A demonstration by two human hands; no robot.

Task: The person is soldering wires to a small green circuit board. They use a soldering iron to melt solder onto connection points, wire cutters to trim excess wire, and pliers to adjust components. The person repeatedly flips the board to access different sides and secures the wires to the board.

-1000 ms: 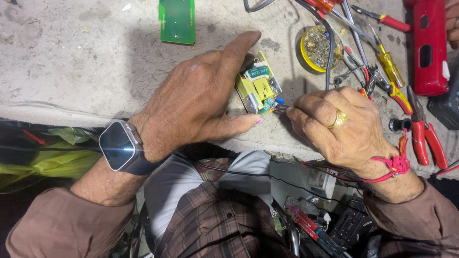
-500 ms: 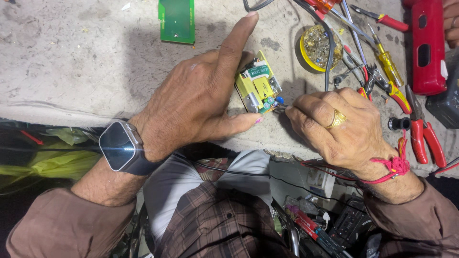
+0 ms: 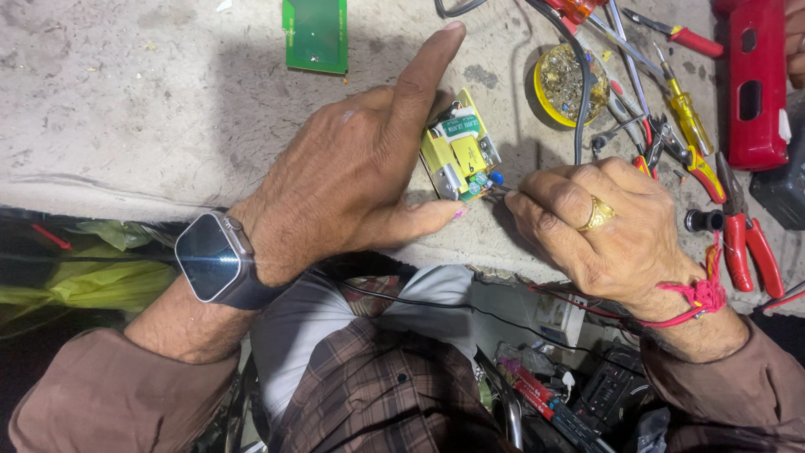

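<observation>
- Left hand, a smartwatch on its wrist, steadies a small yellow circuit board on the grey concrete bench: thumb under the board's near edge, index finger raised straight.
- Behind it lies a green circuit board.
- Right hand, wearing a gold ring, pinches something thin, probably a wire, at the board's near right corner.
- Farther right: a yellow solder tin, red-handled pliers.
</observation>
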